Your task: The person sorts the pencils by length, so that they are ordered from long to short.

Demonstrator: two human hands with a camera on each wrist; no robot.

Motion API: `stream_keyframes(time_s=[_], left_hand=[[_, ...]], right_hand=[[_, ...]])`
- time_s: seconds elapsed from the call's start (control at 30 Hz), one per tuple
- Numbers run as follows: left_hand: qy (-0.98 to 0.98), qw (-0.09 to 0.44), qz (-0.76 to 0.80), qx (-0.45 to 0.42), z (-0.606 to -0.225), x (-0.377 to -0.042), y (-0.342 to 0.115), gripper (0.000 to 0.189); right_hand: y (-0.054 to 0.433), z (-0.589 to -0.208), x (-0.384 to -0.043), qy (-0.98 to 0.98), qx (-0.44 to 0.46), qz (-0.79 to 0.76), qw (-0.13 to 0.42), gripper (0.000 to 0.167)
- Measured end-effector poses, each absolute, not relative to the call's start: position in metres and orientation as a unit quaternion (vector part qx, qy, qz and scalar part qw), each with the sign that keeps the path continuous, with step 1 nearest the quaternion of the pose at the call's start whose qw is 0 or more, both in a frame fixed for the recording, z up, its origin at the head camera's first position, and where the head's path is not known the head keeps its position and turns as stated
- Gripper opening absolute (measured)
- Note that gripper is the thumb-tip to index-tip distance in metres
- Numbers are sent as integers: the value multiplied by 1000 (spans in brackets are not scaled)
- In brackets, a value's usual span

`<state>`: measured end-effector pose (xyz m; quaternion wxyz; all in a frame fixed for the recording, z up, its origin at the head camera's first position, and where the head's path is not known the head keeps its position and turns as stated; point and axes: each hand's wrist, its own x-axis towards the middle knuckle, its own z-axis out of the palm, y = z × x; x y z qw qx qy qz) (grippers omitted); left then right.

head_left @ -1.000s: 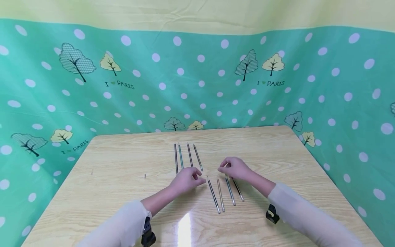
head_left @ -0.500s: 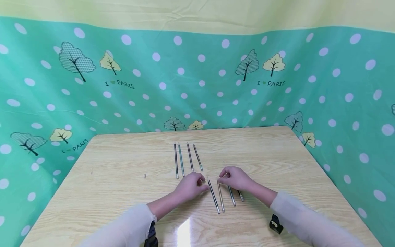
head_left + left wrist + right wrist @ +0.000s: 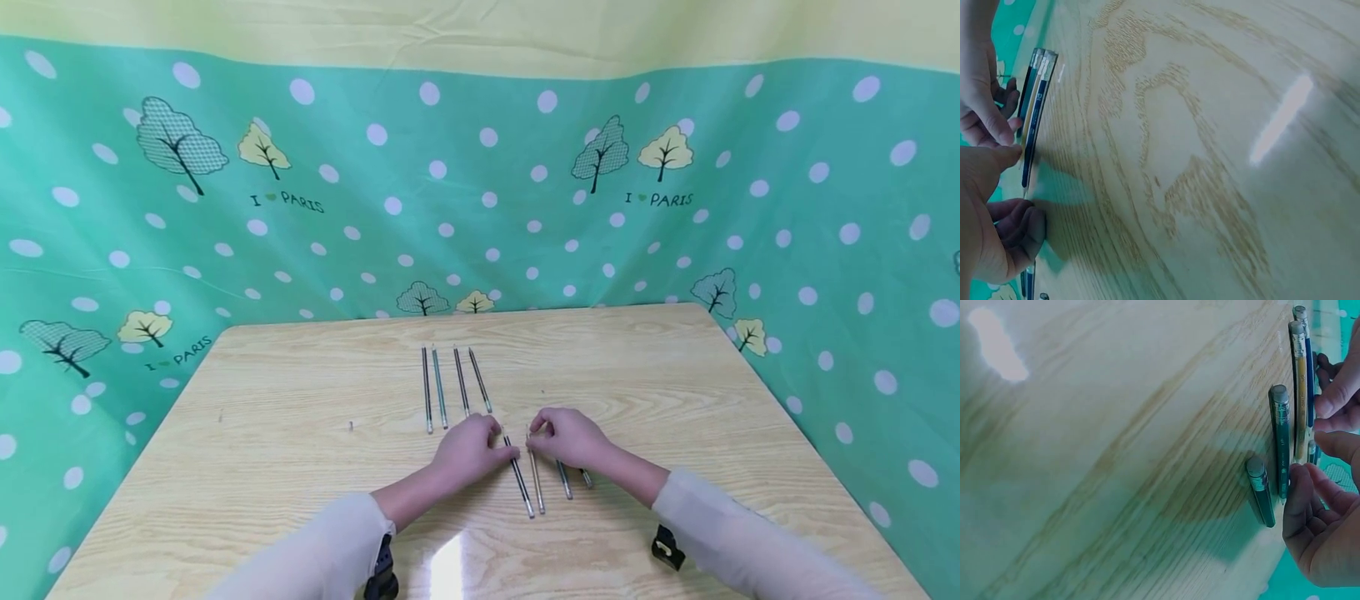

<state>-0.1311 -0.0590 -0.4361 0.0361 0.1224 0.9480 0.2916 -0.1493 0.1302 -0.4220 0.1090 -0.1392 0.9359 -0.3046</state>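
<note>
My left hand is low over the table, its thumb across the front of a dark striped pencil and its bent index finger near the tip. Thumb and finger stand apart in the left wrist view. Beside it, my right hand has thumb and index fingertip at the front of a gold pencil, a gap showing between them. A blue-green pencil and a dark green pencil lie to its right, their front ends hidden under the right hand. Eraser ends point towards me.
Farther back lies a second row: a black pencil, a teal pencil and two dark ones. A tiny grey piece rests left of them on the wooden table. A patterned green curtain hangs behind.
My left hand has moved right and slightly forward to the dark striped pencil. My right hand has come down and nearer to the gold pencil's tip. The pencils lie where they were.
</note>
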Motion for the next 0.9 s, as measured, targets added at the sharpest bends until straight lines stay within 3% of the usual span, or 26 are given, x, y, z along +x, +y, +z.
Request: stream_keyframes(time_s=[0.43,0.9], left_hand=[[959,36,265,98,-438,-134,-52,49],[929,59,350,107,-440,-132,-54,40]], right_hand=[[125,-422,-148,946,-143,-273,105,20],[123,-424,-145,948,-141,-267,98,24]])
